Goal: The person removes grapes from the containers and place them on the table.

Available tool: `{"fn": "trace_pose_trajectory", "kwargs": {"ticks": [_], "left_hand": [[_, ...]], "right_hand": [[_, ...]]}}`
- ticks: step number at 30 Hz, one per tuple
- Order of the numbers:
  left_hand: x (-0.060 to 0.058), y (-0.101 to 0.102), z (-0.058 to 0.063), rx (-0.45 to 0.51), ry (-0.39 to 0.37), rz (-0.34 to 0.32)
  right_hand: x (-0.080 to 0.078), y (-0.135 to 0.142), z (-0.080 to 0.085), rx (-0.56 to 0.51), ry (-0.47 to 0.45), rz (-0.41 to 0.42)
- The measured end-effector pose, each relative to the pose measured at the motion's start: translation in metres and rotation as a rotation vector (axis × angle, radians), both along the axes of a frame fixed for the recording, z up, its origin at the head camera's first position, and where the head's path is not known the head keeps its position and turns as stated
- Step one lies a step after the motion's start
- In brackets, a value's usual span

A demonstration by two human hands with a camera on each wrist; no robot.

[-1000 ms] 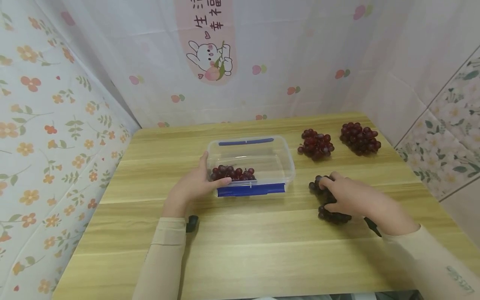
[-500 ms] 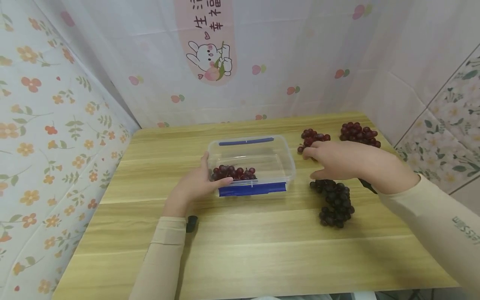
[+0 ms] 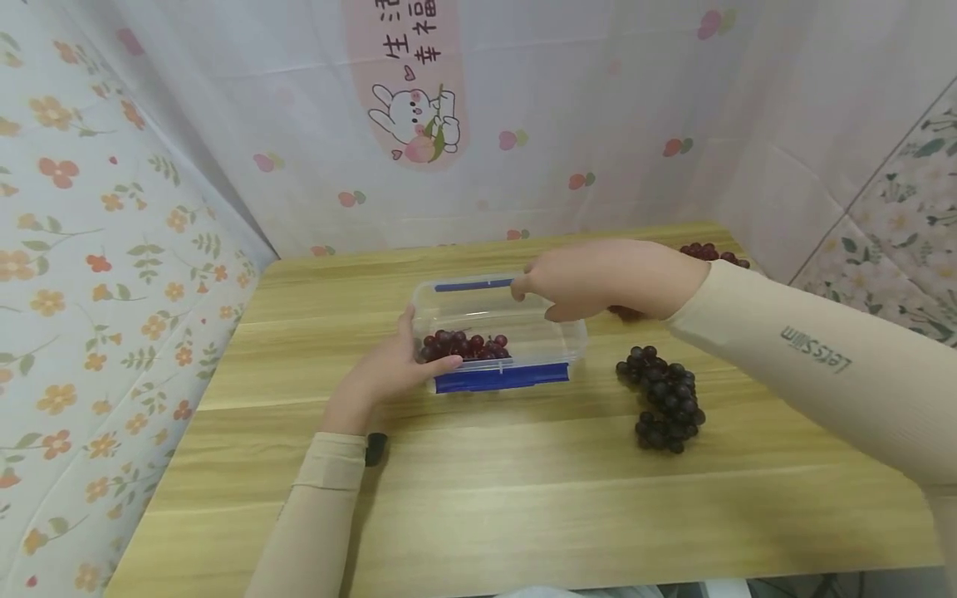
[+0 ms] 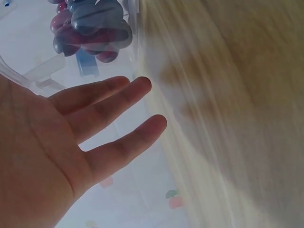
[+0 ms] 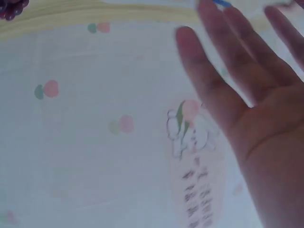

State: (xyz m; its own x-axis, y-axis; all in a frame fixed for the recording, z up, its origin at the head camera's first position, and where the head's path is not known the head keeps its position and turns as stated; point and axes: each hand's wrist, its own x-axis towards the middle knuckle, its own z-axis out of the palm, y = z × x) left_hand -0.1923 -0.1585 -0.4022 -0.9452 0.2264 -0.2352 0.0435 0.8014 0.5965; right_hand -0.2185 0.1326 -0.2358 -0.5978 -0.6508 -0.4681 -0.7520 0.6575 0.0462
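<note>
A clear plastic food container with blue clips sits mid-table, a bunch of red grapes in its front left part. My left hand steadies its left end, thumb along the front rim. In the left wrist view, that hand's fingers are straight and spread beside the container. Over the container's right back part reaches my right hand. Its fingers are extended in the right wrist view, with nothing between them. A black grape bunch lies right of the container.
Behind my right wrist, a red grape bunch is mostly hidden. Another red bunch at the back right corner is partly covered by the forearm. A printed white curtain hangs along the table's back edge.
My right hand has left the black grapes, passed over the red bunch behind them, and moved left above the container. The left hand stays at the container's left end.
</note>
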Motion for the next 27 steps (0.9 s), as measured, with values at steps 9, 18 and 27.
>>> {"fn": "trace_pose_trajectory", "kwargs": {"ticks": [9,18,27], "left_hand": [[0.001,0.000,0.000,0.025,-0.011,-0.007],[0.002,-0.002,0.000,0.010,-0.015,-0.009],[0.003,-0.002,0.000,0.041,-0.021,-0.016]], "right_hand": [[-0.012,-0.048,-0.013,0.080,0.072,0.208],[-0.031,-0.088,-0.057,0.116,0.075,0.306],[-0.035,-0.107,-0.087,0.098,0.068,0.342]]}}
